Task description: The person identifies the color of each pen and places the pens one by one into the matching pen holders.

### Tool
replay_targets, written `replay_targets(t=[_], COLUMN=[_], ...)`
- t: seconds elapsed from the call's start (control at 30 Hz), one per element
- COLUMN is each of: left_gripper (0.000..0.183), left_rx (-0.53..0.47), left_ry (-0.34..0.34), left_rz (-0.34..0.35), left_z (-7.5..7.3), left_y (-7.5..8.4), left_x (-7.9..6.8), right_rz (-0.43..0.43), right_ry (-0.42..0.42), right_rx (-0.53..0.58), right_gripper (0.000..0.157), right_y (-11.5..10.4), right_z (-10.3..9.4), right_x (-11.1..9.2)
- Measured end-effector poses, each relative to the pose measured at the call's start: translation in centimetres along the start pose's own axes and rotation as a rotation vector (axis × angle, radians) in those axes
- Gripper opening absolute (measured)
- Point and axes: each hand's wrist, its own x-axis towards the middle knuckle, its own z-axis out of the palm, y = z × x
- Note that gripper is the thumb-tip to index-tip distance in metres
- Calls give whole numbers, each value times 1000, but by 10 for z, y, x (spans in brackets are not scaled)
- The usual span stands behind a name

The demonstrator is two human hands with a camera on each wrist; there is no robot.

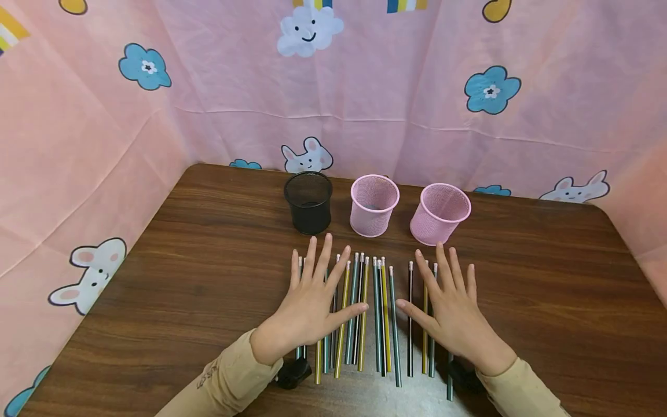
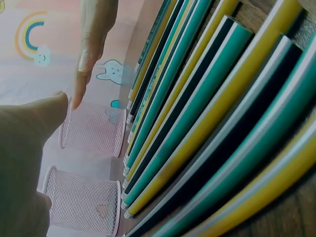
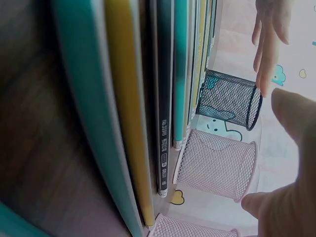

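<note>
Nearest: left hand (image 1: 308, 304) and right hand (image 1: 454, 307), with fingers spread, grasping nothing. Then tabletop (image 1: 219, 237), bearing black mesh cup (image 1: 311, 215) and two pink cups (image 1: 371, 223) at the back. Pencils (image 1: 410, 318) in a loose row beneath both hands, none seen in cups; judged barely begun, all handling left. Lettering (image 3: 164, 148) on one black pencil (image 3: 165, 98) readable from right wrist, not from head.

Head cam: high, looks fwd & down, widest view over tabletop (image 1: 224, 243); L wrist cam (image 1: 293, 374) & R wrist cam (image 1: 465, 376): low, sideways, v. close to pencils (image 1: 386, 315), facing backdrop (image 1: 234, 75); all share pink mesh cups (image 2: 84, 202)
</note>
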Motion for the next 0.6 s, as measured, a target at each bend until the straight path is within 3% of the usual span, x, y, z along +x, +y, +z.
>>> replay_targets(t=[0.37, 0.6], left_gripper=[90, 74], left_rx=[-16, -16], left_ry=[-10, 28], left_rz=[2, 10], left_z=[0, -1], left_y=[-2, -6], left_x=[2, 0], right_rz=[-19, -58], right_ry=[25, 37], right_rx=[16, 20], right_gripper=[85, 69], right_y=[4, 6], right_z=[-1, -6], right_x=[-1, -3])
